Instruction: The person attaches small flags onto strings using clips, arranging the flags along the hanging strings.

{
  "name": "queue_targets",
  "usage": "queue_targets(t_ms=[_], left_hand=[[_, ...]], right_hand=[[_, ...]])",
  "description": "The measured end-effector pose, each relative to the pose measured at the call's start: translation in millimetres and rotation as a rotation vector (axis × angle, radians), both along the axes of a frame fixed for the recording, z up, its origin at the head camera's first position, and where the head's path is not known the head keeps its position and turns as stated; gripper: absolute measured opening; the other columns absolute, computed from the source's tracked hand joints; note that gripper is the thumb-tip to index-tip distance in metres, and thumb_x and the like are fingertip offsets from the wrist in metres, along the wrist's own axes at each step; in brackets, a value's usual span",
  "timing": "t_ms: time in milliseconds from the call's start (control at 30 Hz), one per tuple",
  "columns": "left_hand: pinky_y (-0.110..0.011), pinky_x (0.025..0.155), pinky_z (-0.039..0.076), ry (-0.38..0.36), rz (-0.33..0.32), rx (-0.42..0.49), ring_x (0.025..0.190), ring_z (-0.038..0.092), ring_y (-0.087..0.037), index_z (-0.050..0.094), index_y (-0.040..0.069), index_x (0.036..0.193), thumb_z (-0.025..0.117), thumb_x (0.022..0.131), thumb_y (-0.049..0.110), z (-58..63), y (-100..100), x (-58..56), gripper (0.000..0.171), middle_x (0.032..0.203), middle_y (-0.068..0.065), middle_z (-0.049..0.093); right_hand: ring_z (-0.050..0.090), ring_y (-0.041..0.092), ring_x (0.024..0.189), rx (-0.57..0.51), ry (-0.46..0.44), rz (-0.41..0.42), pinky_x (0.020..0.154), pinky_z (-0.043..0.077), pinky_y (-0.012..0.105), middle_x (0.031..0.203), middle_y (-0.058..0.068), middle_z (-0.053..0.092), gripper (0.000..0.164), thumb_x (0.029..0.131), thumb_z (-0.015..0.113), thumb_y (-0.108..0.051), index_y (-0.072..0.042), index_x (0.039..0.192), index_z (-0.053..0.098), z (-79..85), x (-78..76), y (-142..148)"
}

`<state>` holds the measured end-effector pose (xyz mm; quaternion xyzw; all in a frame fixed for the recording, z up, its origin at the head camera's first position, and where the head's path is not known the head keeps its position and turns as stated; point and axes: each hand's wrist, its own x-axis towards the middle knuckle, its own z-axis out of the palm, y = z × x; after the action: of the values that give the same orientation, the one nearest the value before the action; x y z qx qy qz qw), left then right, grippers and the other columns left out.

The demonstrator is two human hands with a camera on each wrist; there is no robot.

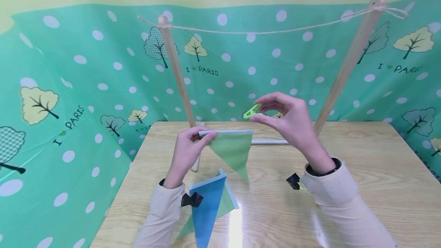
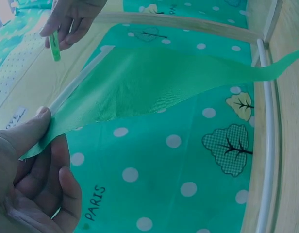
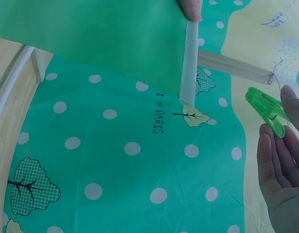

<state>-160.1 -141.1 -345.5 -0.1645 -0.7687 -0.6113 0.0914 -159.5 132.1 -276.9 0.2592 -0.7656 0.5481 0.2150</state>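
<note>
A green triangular pennant [image 1: 234, 150] with a white top band hangs point down above the table. My left hand [image 1: 190, 146] pinches its band at the left end, thumb in front, as the left wrist view also shows [image 2: 38, 160]. To the right and slightly higher, my right hand [image 1: 287, 116] holds a light green clothespin [image 1: 252, 111] between thumb and fingertips. In the right wrist view the clothespin [image 3: 266, 111] is apart from the pennant's white band [image 3: 189, 63]. Above both hands a thin string [image 1: 237, 32] stretches between two wooden posts, with nothing clipped on it.
A blue pennant [image 1: 208, 202] lies over another green pennant [image 1: 225, 204] on the wooden table [image 1: 275, 209]. The left post [image 1: 177, 72] and right post [image 1: 351, 60] rise behind my hands, joined low down by a white bar [image 1: 270, 141]. A patterned cloth hangs behind.
</note>
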Motion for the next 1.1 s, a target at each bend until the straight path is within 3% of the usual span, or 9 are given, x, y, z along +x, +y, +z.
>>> queue_targets(t_ms=[400,567,733,1100], left_hand=[[-0.024,0.066,0.053,-0.007,0.007,0.015,0.076,0.063,-0.017,0.076,0.005,0.098,0.076,0.089,0.021,6.1,2.6,-2.2,0.018,0.096,-0.009,0.070],[-0.022,0.062,0.047,-0.004,0.007,0.015,0.075,0.063,-0.016,0.077,0.006,0.098,0.076,0.089,0.023,8.8,4.5,-6.3,0.019,0.095,-0.008,0.070],[-0.023,0.055,0.038,0.038,0.002,0.022,0.067,0.054,-0.017,0.077,0.008,0.097,0.075,0.090,0.024,12.7,3.8,-9.5,0.017,0.092,-0.006,0.070],[-0.021,0.056,0.037,0.047,0.035,0.038,0.066,0.052,-0.015,0.076,0.006,0.097,0.076,0.089,0.025,23.1,6.0,-16.3,0.020,0.087,-0.003,0.071]], right_hand=[[0.071,0.018,0.084,-0.015,0.065,0.017,0.084,0.057,0.026,0.099,0.009,0.075,0.032,0.072,0.084,0.006,-0.004,0.102,0.077,9.0,-2.6,-2.1],[0.069,0.013,0.083,0.038,0.046,-0.013,0.082,0.056,0.024,0.097,0.004,0.075,0.029,0.074,0.085,-0.003,-0.007,0.102,0.077,16.1,-3.7,-4.1],[0.070,0.007,0.084,0.059,0.008,-0.017,0.081,0.056,0.022,0.096,0.004,0.073,0.027,0.077,0.084,-0.006,-0.005,0.102,0.075,24.4,-4.8,-7.3],[0.069,0.007,0.081,0.126,-0.008,-0.054,0.079,0.055,0.021,0.098,0.005,0.073,0.035,0.075,0.087,-0.011,-0.002,0.105,0.072,38.4,-6.9,-10.7]])
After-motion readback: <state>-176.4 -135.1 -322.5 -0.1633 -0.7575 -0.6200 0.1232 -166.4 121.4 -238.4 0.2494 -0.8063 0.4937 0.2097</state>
